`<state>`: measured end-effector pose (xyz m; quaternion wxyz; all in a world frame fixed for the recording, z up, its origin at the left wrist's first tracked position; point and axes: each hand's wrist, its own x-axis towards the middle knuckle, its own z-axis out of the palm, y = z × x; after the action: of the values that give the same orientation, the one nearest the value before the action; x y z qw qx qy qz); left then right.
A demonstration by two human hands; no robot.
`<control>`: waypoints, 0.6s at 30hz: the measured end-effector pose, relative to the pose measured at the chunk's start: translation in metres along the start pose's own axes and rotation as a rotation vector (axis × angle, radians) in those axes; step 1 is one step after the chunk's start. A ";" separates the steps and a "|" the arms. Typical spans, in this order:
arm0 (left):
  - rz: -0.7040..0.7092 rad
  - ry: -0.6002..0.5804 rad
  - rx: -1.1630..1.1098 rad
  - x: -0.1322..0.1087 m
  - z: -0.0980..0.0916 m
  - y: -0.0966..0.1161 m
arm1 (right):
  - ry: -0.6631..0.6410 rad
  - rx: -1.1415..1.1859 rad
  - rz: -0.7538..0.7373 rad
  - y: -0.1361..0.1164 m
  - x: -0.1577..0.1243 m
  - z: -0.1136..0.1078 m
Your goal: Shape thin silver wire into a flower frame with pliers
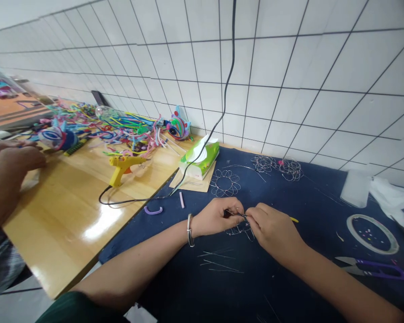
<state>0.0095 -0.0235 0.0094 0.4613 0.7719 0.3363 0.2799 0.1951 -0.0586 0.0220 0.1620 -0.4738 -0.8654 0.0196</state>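
My left hand [218, 216] and my right hand [272, 228] meet over a dark blue cloth [289, 278], fingers pinched together on a thin silver wire shape [239, 228] that lies partly under them. A silver bangle [189, 229] circles my left wrist. Several short cut wire pieces [218, 262] lie on the cloth just below my hands. A finished wire flower [225, 183] rests flat beyond my left hand, and two tangled wire pieces [278, 166] lie further back near the tiled wall.
A yellow glue gun [123, 167] with a black cord, a green tissue pack [199, 158] and a heap of coloured pipe cleaners [128, 128] sit on the wooden table at left. Purple snips [373, 268] and a tape ring [372, 233] lie at right. Another person's hand [15, 159] works at far left.
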 end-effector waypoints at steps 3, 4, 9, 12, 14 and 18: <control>0.047 0.064 0.085 0.000 0.003 -0.002 | 0.018 -0.010 -0.007 0.000 0.000 0.000; 0.068 0.082 0.123 0.000 0.003 -0.001 | 0.025 -0.011 -0.009 -0.001 0.000 0.000; 0.161 0.128 0.230 0.000 0.003 0.000 | 0.032 -0.016 -0.018 -0.001 0.000 0.000; 0.178 0.124 0.233 0.000 0.003 -0.001 | 0.020 -0.017 -0.006 -0.002 0.000 0.001; 0.166 0.112 0.219 0.000 0.002 -0.001 | 0.021 -0.011 -0.005 -0.001 0.000 0.002; 0.115 0.062 0.165 0.000 0.000 0.000 | 0.006 0.004 -0.005 0.000 -0.001 0.003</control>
<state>0.0096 -0.0239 0.0092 0.3689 0.8162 0.3273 0.3010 0.1944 -0.0590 0.0185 0.1656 -0.4715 -0.8660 0.0194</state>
